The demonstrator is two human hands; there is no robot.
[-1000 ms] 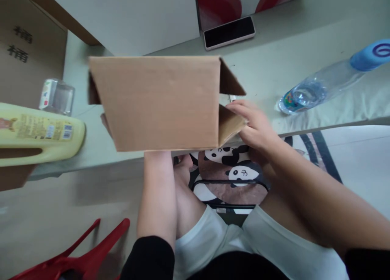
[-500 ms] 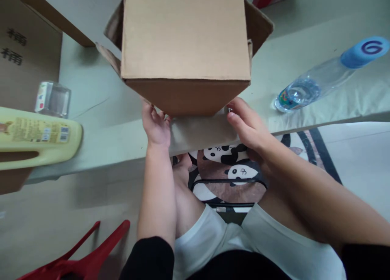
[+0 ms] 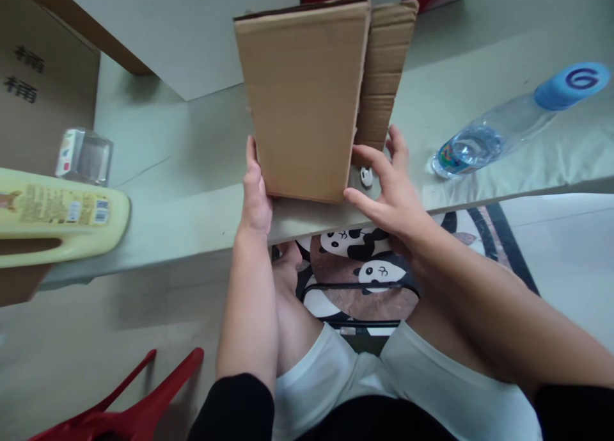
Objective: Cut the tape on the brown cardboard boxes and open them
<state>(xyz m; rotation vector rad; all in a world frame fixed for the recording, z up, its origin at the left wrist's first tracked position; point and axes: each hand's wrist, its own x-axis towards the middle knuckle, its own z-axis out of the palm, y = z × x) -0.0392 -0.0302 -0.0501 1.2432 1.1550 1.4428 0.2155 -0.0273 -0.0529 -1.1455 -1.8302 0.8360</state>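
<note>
A brown cardboard box (image 3: 304,108) stands near the front edge of the covered table, one flap (image 3: 384,70) sticking out on its right side. My left hand (image 3: 256,194) lies along the box's left side, holding it, its fingers partly hidden behind. On the right, my right hand (image 3: 391,188) has its fingers spread, with the fingertips touching the box's lower right edge. Between the thumb and fingers of my right hand, a small white object (image 3: 366,176) shows on the table; what it is, I cannot make out.
A water bottle (image 3: 518,118) lies at right. At left are a yellow jug (image 3: 91,214), a small clear container (image 3: 86,156) and a large carton (image 3: 48,63). A white panel (image 3: 167,31) stands behind. A red stool (image 3: 144,402) is below left.
The box has turned to show a narrower face, uncovering the white panel behind it. My left hand moved up and right onto its side; my right hand's fingers spread, and the small white object came into view.
</note>
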